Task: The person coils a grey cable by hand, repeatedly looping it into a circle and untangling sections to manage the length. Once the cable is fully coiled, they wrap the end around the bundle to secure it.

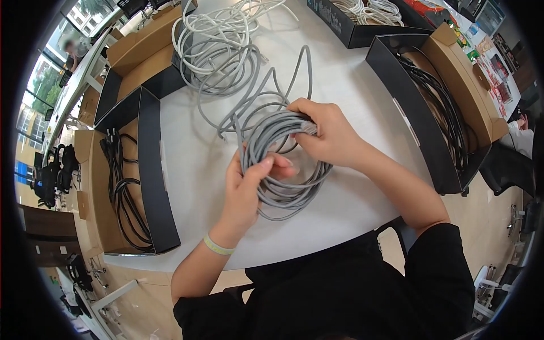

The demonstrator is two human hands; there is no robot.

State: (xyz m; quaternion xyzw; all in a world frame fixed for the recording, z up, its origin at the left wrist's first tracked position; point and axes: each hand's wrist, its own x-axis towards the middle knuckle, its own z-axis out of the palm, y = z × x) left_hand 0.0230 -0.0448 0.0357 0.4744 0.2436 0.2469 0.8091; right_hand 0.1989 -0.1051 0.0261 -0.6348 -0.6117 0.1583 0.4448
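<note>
Both hands grip a thick coil of grey network cable (289, 195) above the white table. My left hand (249, 184) is closed round the coil's left side, thumb on top. At the upper right, my right hand (331, 133) pinches the coil, and a clear plug (308, 127) shows beside its thumb. From the coil, loose grey loops run up and away to a tangled pile of grey cable (226, 73). White cable (226, 22) lies heaped against that pile, farther back.
An open black box (158, 175) with black power cords (122, 192) stands at left; another open box (141, 42) sits behind it. To the right, a box (399, 107) holds black cables (439, 107). White cables (371, 11) fill a box (340, 28) at the back.
</note>
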